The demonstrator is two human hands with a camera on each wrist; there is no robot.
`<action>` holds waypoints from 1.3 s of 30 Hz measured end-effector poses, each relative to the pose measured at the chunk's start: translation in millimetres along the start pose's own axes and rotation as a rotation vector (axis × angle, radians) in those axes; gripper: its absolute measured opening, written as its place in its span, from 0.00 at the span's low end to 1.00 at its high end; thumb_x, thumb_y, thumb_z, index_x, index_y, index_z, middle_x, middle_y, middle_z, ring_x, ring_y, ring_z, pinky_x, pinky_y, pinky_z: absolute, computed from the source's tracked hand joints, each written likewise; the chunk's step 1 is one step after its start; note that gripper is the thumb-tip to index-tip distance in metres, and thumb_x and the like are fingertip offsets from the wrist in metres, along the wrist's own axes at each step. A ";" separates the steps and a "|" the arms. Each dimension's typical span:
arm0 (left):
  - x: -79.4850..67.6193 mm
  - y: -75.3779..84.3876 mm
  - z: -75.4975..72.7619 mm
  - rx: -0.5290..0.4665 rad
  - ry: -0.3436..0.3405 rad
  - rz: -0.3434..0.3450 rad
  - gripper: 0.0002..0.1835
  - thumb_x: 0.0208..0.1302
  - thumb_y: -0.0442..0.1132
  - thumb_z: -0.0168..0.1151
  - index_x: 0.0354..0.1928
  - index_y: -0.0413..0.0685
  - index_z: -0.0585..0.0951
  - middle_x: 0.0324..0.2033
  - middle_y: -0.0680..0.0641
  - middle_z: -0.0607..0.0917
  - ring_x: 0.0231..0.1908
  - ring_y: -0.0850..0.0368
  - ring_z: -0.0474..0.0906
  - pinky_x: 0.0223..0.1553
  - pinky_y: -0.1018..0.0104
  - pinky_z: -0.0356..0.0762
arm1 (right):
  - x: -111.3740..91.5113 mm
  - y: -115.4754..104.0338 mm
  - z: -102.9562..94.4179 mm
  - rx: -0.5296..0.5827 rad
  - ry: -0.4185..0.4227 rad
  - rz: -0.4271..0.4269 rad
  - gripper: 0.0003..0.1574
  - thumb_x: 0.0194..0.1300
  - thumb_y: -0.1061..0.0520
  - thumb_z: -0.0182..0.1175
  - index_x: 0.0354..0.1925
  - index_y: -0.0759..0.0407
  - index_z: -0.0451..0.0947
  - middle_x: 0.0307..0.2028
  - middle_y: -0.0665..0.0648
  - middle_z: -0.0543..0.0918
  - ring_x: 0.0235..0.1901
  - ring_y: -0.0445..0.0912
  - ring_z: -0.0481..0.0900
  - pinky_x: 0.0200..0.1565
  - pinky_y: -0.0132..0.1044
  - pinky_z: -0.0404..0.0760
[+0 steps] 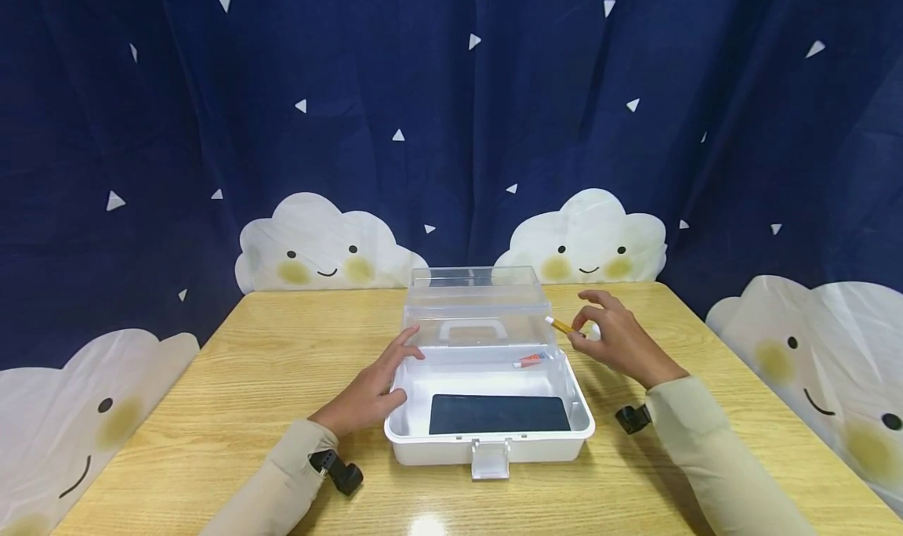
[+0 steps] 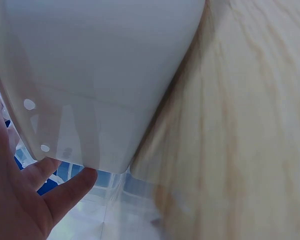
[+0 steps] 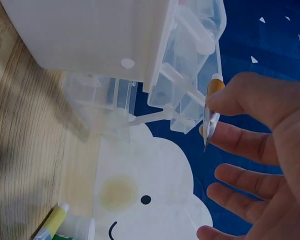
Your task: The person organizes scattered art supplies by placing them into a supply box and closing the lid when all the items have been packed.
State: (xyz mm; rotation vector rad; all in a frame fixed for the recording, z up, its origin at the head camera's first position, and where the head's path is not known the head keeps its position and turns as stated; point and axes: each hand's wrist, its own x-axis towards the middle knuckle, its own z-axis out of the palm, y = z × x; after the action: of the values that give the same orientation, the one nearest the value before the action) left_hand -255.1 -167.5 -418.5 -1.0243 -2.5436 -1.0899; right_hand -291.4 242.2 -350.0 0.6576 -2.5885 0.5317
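A white storage box [image 1: 494, 448] stands with its clear lid [image 1: 474, 289] raised at the back. Inside lie a flat dark rectangular panel [image 1: 499, 414] and a small red-and-white tube [image 1: 532, 360]. My left hand [image 1: 367, 395] rests at the box's left rim, fingers spread; in the left wrist view, fingertips touch the edge of the white wall [image 2: 80, 100]. Above the right rim, my right hand [image 1: 614, 336] pinches a small golden-yellow tube [image 1: 560, 326] with a white cap between thumb and index finger. The right wrist view shows this tube [image 3: 215, 87] edge-on, its other fingers loosely extended.
On the table to the right of the box, another yellow tube [image 3: 54, 222] lies beside a white-and-green container [image 3: 80, 228]. Clear hinged trays and arms [image 3: 182, 85] show behind the box wall. A blue curtain [image 1: 451, 113] with clouds hangs behind the wooden table [image 1: 303, 340].
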 end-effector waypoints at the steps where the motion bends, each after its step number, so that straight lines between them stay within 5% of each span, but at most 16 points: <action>1: 0.1 -0.3 0.1 0.002 0.000 0.001 0.30 0.51 0.28 0.52 0.58 0.58 0.67 0.75 0.57 0.48 0.69 0.51 0.57 0.48 0.54 0.71 | -0.1 -1.1 -0.3 0.001 -0.001 -0.002 0.05 0.54 0.56 0.67 0.27 0.53 0.79 0.61 0.68 0.69 0.60 0.65 0.65 0.54 0.68 0.65; 19: 0.1 1.8 -0.6 0.009 -0.003 0.010 0.29 0.52 0.28 0.52 0.59 0.51 0.67 0.75 0.49 0.50 0.69 0.48 0.57 0.46 0.53 0.72 | 0.1 -7.0 -0.9 0.020 -0.011 -0.029 0.05 0.55 0.57 0.66 0.28 0.53 0.78 0.61 0.68 0.69 0.59 0.66 0.67 0.53 0.66 0.68; 39: -0.2 1.4 -0.6 -0.016 -0.005 -0.011 0.30 0.52 0.28 0.52 0.59 0.57 0.67 0.75 0.59 0.48 0.67 0.51 0.59 0.44 0.57 0.72 | 2.2 -13.8 3.3 0.028 0.004 -0.073 0.07 0.53 0.57 0.68 0.29 0.52 0.77 0.60 0.66 0.71 0.59 0.63 0.68 0.54 0.63 0.68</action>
State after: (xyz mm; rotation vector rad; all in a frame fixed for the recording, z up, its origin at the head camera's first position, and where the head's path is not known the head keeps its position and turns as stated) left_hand -254.1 -167.4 -417.4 -1.0199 -2.5513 -1.1131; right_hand -287.0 228.6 -348.2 0.7565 -2.5469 0.5465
